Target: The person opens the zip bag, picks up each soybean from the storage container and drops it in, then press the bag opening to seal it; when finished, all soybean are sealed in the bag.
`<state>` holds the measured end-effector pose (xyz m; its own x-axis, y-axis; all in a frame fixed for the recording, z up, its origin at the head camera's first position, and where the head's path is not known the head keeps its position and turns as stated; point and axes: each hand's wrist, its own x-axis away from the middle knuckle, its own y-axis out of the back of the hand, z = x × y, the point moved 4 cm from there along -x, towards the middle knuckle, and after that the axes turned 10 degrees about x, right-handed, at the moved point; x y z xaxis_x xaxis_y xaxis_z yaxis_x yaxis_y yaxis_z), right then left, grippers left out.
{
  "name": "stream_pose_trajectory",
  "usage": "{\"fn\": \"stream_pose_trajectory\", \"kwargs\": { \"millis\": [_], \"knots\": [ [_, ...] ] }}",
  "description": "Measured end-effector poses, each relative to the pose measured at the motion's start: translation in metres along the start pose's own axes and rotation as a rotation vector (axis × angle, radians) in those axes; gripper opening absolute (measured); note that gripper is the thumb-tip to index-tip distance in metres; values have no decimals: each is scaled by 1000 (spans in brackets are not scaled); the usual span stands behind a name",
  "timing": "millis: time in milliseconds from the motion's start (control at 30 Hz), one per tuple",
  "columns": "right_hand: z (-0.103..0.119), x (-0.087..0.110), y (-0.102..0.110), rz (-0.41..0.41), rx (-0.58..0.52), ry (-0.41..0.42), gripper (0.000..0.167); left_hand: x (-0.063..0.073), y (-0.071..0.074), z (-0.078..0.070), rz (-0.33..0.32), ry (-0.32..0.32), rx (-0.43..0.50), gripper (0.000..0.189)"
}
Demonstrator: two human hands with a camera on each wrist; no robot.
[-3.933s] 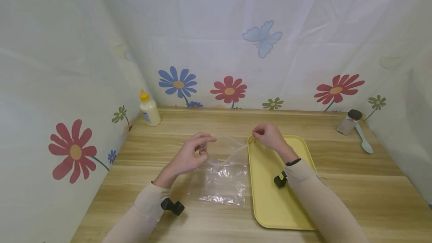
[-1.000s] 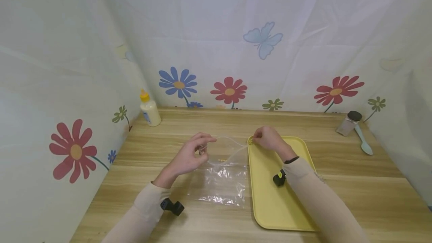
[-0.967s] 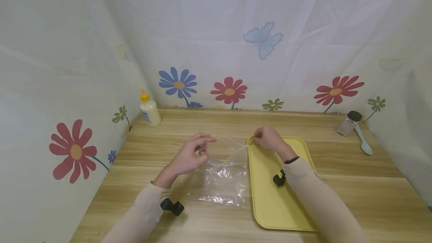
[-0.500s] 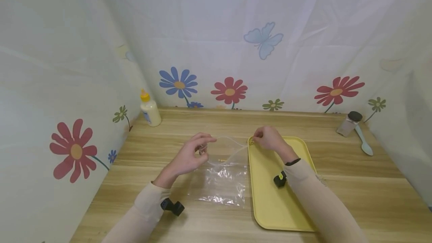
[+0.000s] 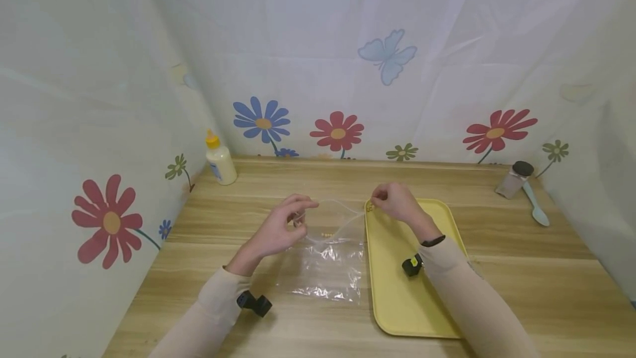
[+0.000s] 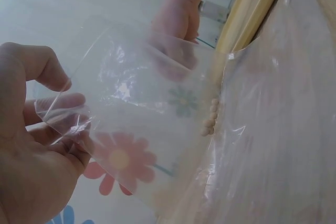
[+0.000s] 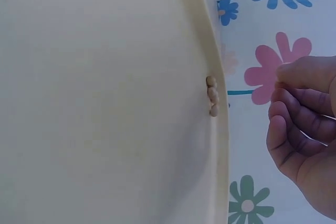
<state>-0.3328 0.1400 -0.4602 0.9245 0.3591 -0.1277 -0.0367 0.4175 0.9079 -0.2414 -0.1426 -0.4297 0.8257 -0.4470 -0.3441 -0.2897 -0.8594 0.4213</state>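
A head camera faces forward and down over the table; close wrist cameras share its flowered backdrop.

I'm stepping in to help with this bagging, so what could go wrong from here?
The left hand holds the thin, clear plastic bag by one side of its mouth, so the opening might sag shut if that grip loosens.

The small, round, tan pieces lie along the rim of the yellow rectangular tray; a nudge could send one over it.
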Motion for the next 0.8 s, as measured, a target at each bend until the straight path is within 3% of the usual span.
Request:
{"fn": "stream_pose_trajectory", "kwargs": {
  "millis": [800],
  "knots": [
    [43,20,33,-123,-45,84,15,1,1,-2,-4,3,21,54]
  ]
}}
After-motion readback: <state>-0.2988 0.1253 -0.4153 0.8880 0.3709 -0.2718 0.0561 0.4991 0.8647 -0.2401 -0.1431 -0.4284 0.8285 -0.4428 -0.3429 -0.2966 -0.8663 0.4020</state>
